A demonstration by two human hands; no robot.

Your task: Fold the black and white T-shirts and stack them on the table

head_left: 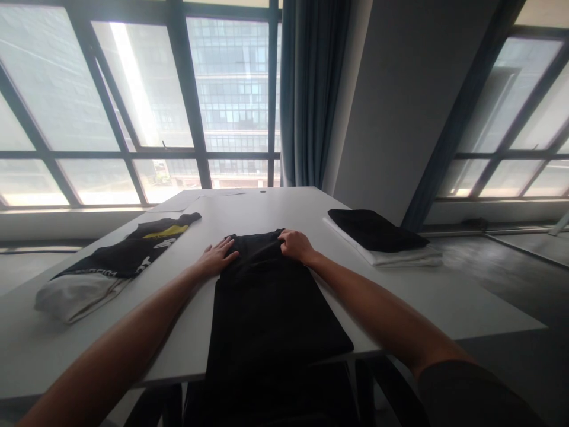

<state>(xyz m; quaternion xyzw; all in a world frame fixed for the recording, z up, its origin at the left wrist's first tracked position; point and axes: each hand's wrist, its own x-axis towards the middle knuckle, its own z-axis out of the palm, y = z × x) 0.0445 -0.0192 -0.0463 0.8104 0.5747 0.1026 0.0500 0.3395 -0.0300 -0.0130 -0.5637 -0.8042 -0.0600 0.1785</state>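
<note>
A black garment [271, 302] lies lengthwise on the white table [262, 207] in front of me, its near end reaching the table's front edge. Whether it is a shirt or trousers I cannot tell. My left hand [217, 256] rests flat at the garment's far left corner, fingers spread and touching the cloth. At the far right corner, my right hand [296, 244] has its fingers curled closed on the garment's edge.
On the left lies a black garment with yellow and white print [146, 243], a light grey cloth [82, 293] at its near end. To the right, a folded black cloth [376, 230] sits on folded white cloth [404, 258]. Windows and a blue curtain [306, 95] stand behind.
</note>
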